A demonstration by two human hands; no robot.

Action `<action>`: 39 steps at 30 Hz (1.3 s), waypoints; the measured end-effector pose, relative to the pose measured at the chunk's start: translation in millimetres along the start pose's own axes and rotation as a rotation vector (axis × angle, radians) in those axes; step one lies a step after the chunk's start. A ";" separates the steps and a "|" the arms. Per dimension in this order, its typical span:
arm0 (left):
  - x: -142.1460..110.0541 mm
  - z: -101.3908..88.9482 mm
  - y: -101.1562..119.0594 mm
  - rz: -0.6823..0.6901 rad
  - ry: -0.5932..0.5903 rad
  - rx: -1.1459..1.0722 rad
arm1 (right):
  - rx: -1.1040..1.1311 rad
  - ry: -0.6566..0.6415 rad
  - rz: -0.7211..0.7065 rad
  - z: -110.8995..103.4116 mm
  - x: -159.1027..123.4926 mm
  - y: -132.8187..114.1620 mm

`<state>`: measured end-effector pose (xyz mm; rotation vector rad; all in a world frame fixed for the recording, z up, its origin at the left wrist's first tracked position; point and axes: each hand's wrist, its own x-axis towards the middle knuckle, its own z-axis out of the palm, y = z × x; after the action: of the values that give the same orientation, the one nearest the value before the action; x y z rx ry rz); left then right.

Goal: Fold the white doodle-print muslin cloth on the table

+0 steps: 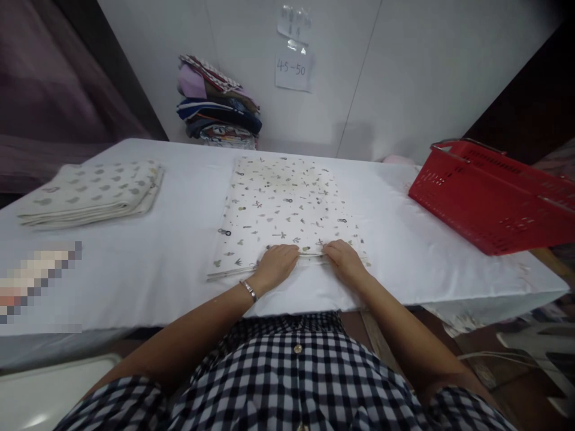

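A white cloth with small printed figures (287, 203) lies folded in layers on the white-covered table before me. My left hand (277, 263) is closed on its near edge, just left of the middle, with a silver bracelet at the wrist. A short way to the right, my right hand (345, 260) pinches the same edge. The fingertips curl over the fold, and the thumbs are largely hidden. Between the hands, the edge shows a few thin layers.
Another folded, patterned cloth (96, 188) lies at the table's left. A red plastic basket (489, 194) stands at the right end. Several folded fabrics (220, 111) are stacked at the back, against a wall with a paper sign (293, 69). The white tablecloth (175, 257) hangs over the near edge.
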<state>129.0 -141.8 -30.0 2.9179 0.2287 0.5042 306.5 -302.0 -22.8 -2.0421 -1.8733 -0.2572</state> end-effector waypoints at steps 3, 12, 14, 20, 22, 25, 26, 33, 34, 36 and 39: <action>-3.5 2.8 0.0 0.052 -0.006 0.026 | 0.003 -0.075 -0.042 1.3 -4.3 2.5; -5.7 5.3 -2.0 0.115 -0.053 0.080 | 0.065 -0.034 -0.010 4.9 -12.5 2.2; -4.4 4.2 -1.4 0.120 -0.063 0.106 | 0.062 -0.046 0.005 6.4 -13.0 1.6; -3.4 3.4 0.3 0.107 -0.077 0.071 | 0.069 -0.082 0.007 5.4 -7.8 2.5; -6.1 5.1 0.7 0.116 -0.064 0.027 | 0.078 -0.101 0.007 3.8 -5.1 3.1; -10.2 7.6 1.8 0.145 -0.062 -0.017 | 0.085 -0.114 -0.001 2.1 -3.0 3.6; -10.8 8.2 2.1 0.144 -0.066 -0.025 | 0.089 -0.113 -0.003 1.9 -2.8 3.6; -5.0 10.5 4.0 0.113 -0.091 0.009 | 0.097 -0.102 0.018 2.8 -4.5 2.3; -4.0 10.4 4.8 0.104 -0.087 0.005 | 0.095 -0.103 0.019 3.0 -4.6 2.2; -2.2 9.5 6.8 0.102 -0.076 -0.004 | 0.090 -0.103 0.015 3.5 -4.9 2.0; 0.4 6.7 9.5 0.139 -0.069 0.011 | 0.079 -0.100 0.019 3.8 -5.4 1.4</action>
<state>132.9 -151.9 -34.3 2.9692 0.0199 0.4225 306.9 -305.7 -28.5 -2.0528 -1.8898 -0.0756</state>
